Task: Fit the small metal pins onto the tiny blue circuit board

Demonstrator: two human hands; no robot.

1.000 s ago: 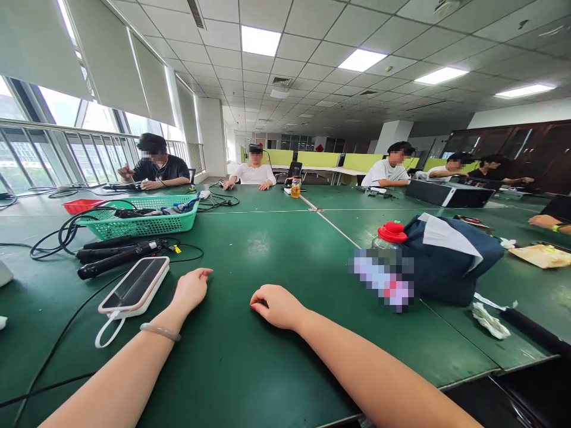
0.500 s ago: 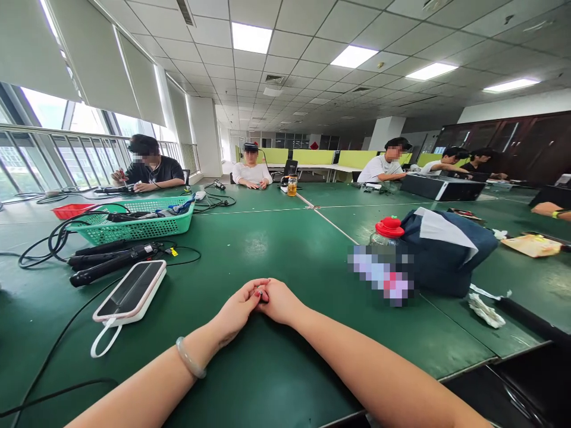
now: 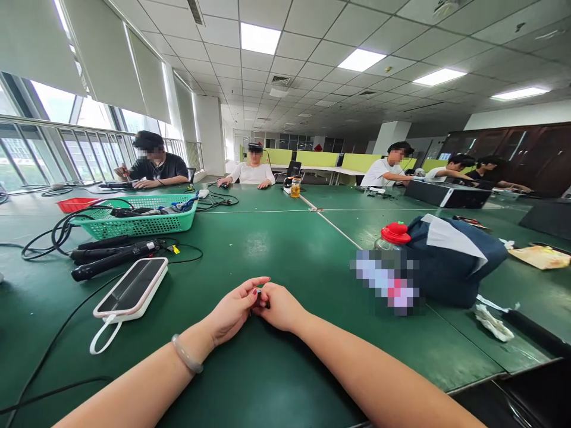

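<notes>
My left hand (image 3: 234, 309) and my right hand (image 3: 282, 306) meet just above the green table (image 3: 263, 380), fingertips touching. The left thumb and fingers are drawn together at the right fingers, with one left finger reaching out over them. My right fingers are curled in. A tiny dark and shiny thing shows between the hands, too small and too covered to name. A pale bangle (image 3: 186, 355) circles my left wrist. Left of the hands lies a white-cased phone (image 3: 132, 289) with a loop strap.
On the left are black rod-shaped devices (image 3: 116, 257), cables and a green basket (image 3: 147, 224) with items inside. To the right stand a red-capped bottle (image 3: 395, 233) and a dark blue bag (image 3: 455, 261), near a crumpled tissue (image 3: 493, 323). Several people sit around the table.
My fingers have shifted: the left fingers have loosened from around the right hand, and one now points outward. The person across has spread their hands apart. The view has turned slightly left.
</notes>
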